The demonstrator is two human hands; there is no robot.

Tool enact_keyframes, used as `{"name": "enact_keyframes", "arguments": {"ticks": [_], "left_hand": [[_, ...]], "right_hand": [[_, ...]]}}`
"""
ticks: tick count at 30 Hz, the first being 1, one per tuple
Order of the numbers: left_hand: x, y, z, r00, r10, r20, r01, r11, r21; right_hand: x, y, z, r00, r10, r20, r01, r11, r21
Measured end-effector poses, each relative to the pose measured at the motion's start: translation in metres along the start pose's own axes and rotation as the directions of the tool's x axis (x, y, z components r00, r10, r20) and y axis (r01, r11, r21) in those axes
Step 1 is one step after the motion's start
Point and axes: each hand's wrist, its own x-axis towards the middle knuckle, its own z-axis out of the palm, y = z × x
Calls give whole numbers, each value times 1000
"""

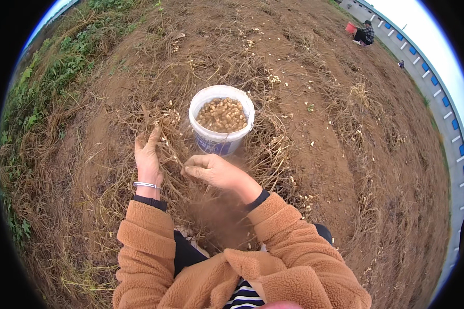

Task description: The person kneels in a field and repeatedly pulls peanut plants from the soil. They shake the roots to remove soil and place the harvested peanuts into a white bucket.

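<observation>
Dried peanut plants (169, 148) hang between my two hands, just left of and in front of a white plastic bucket. My left hand (149, 154), with a bangle at the wrist, is shut around their root end. Fingers pinched, my right hand (212, 170) holds some of the stems below the bucket's near side; exactly what lies between the fingertips is hidden. The bucket (234, 135) stands upright and bears a blue label. Many unshelled peanuts (222, 115) fill much of it. A brown dust blur (220, 216) shows beneath my right wrist.
Dry vines (272, 154) and scattered peanuts (273, 78) cover the brown soil around the bucket. Green weeds (73, 58) grow along the left. Far off at upper right, a person (365, 34) crouches beside a red bucket (350, 27). A long building (429, 71) borders the field.
</observation>
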Motion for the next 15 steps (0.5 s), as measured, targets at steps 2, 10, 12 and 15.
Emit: {"name": "enact_keyframes", "arguments": {"ticks": [2, 10, 12, 15], "left_hand": [[2, -2, -2, 1000, 13, 0, -13, 1000, 5], [3, 0, 0, 999, 29, -22, -28, 999, 16], [2, 1, 0, 1000, 10, -26, -10, 1000, 0], [2, 1, -2, 1000, 5, 18, -4, 999, -52]], "right_hand": [[-2, -1, -4, 999, -47, 5, 47, 991, -122], [-14, -10, -15, 984, -177, 34, 181, 966, -184], [-15, -14, -15, 992, -76, 99, 82, 995, -54], [-14, -17, -14, 991, -68, 112, 90, 974, -210]]}}
